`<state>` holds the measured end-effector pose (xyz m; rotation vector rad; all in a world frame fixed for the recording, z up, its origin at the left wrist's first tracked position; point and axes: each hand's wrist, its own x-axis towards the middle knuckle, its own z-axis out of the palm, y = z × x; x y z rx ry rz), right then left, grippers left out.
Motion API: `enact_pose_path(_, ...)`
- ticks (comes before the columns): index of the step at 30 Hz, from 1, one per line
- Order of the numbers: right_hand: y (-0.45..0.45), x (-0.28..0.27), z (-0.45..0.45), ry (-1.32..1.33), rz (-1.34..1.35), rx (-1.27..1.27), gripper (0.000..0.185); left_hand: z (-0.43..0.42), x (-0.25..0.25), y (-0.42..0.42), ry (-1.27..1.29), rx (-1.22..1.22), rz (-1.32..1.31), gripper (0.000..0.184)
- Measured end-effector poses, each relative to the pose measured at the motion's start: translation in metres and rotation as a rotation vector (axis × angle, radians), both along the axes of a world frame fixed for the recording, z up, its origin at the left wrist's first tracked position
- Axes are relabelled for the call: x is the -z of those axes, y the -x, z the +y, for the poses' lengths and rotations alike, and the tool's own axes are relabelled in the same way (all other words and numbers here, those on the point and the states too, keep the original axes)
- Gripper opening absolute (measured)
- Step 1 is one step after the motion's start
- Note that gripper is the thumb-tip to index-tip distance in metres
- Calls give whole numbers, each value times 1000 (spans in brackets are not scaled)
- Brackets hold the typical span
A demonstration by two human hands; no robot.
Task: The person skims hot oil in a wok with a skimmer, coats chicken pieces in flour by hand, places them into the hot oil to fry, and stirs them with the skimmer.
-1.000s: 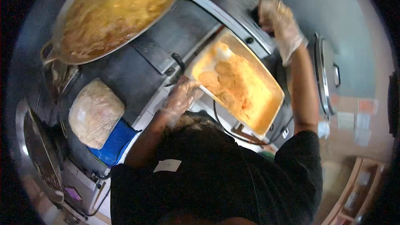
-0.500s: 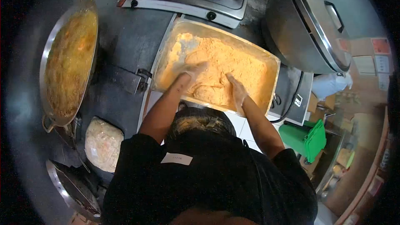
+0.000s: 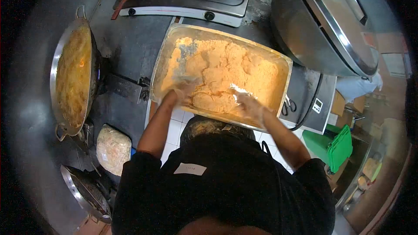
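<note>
A shallow metal tray (image 3: 285, 88) holds orange-tan breading flour (image 3: 261, 72), with several coated flat pieces (image 3: 213, 101) half buried near its front edge. Over the tray's front left part is my left hand (image 3: 186, 88), in a clear glove and smeared by motion. My right hand (image 3: 250, 104), gloved too and blurred, is at the flour to the right of the coated pieces. Whether either hand grips anything cannot be made out.
Bubbling oil fills a wide wok (image 3: 72, 80) at left. A wrapped bag (image 3: 113, 149) lies below it, near another pan (image 3: 87, 193). Behind the tray is a gas stove (image 3: 183, 0); a large lidded pot (image 3: 313, 21), scissors (image 3: 288, 104) and a green bin (image 3: 339, 150) are at right.
Since one second ago, my right hand has come down from the stove area to the tray. Since half a second ago, both hands have shifted slightly toward the tray's front, and the view has moved a little.
</note>
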<state>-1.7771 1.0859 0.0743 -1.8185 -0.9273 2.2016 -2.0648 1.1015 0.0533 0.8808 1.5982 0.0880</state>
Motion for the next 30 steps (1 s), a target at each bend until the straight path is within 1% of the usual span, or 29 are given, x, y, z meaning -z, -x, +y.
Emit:
enact_pose_path(2,29,22,-10,-58,21,94,68,-13,-11,-25,-89,-153,-324,84)
enact_pose_path(3,42,32,-11,-88,26,128,66,-10,-8,-41,-103,-176,-320,82)
enact_pose_path(4,54,40,-4,-73,33,94,65,-5,-2,-60,-116,-200,-316,81)
enact_pose_path(5,52,44,3,-122,65,25,64,0,2,-71,-130,-223,-311,80)
enact_pose_path(6,51,48,10,-172,97,-40,62,6,0,-75,-143,-289,-391,77)
enact_pose_path(7,34,41,19,-287,155,-140,59,13,-4,-77,-157,-355,-470,75)
enact_pose_path(8,24,35,24,-357,141,-99,57,21,-6,-77,-170,-421,-550,73)
enact_pose_path(10,9,3,37,-500,104,-23,59,41,21,-48,-320,-135,-219,72)
enact_pose_path(11,-14,30,47,-590,97,-151,63,51,29,-32,-390,7,-51,71)
enact_pose_path(12,-29,31,56,-738,-338,-491,62,61,27,-21,-315,-16,-66,71)
enact_pose_path(13,-30,31,71,-722,-584,-664,62,72,20,-10,-240,-38,-82,71)
enact_pose_path(14,-31,31,85,-683,-816,-857,63,82,13,0,-165,-59,-97,71)
enact_pose_path(15,-24,30,109,-511,-842,-882,65,91,5,9,-90,-81,-113,71)
enact_pose_path(16,-19,39,115,-483,-844,-831,67,97,0,16,-15,-102,-128,71)
enact_pose_path(17,-14,48,120,-457,-847,-779,70,95,2,11,-60,-95,-128,69)
enact_pose_path(18,-8,83,114,-575,-825,-654,73,93,4,6,-106,-87,-127,67)
enact_pose_path(19,1,89,109,-554,-676,-461,75,80,21,-23,-273,-50,-109,64)
enact_pose_path(20,9,94,103,-532,-524,-270,76,71,33,-41,-304,-95,-158,63)
enact_pose_path(21,20,80,96,-366,-258,-8,77,63,46,-58,-335,-139,-209,62)
enact_pose_path(22,25,71,92,-197,9,249,78,61,55,-68,-236,-261,-330,64)
enact_pose_path(23,16,70,89,-122,19,256,74,57,63,-74,-135,-383,-449,65)
enact_pose_path(24,7,69,85,-46,27,264,71,51,86,-68,-179,-388,-665,66)
enact_pose_path(25,-2,37,73,-72,148,267,73,42,118,-52,-221,-391,-882,67)
enact_pose_path(26,-7,1,65,-98,269,270,76,40,141,-38,-246,-378,-907,68)
enact_pose_path(27,-4,-38,64,6,280,266,66,38,163,-24,-271,-365,-932,70)
enact_pose_path(28,-9,-18,63,-47,294,272,63,46,179,-11,-278,-337,-765,72)
enact_pose_path(29,-18,18,62,-99,308,278,59,49,180,-10,-304,-273,-520,72)
enact_pose_path(30,-23,38,61,-152,322,284,56,51,180,-10,-299,-205,-280,72)
